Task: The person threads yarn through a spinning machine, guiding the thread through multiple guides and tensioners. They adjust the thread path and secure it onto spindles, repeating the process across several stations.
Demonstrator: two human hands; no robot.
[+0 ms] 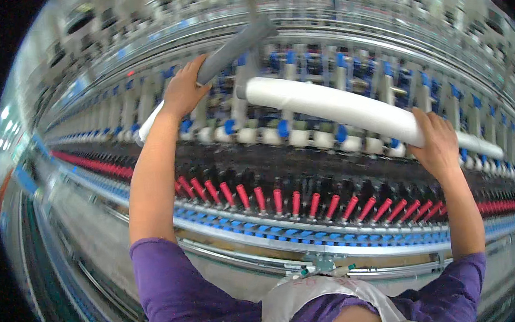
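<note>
My left hand (186, 89), raised at the left, is closed around a grey tube (234, 52) that slants up to the right. A white length (150, 124) shows on the other side of this hand; whether it belongs to the same tube, I cannot tell. My right hand (435, 141) grips a long white roving bobbin (332, 105) near its right end. A short grey tube end (241, 90) sticks out at the bobbin's left. Beyond my right hand a narrower white piece (480, 143) shows. Both hands are above the spinning frame's white rollers (270, 136).
A row of pink-red spindle tubes (278, 202) stands along the spinning frame, above a blue-and-white rail (275, 233). Blue-tipped drafting arms (340, 63) line the back, under metal rails. An upright grey post (251, 4) rises behind the grey tube. The aisle floor (96, 225) runs along the left.
</note>
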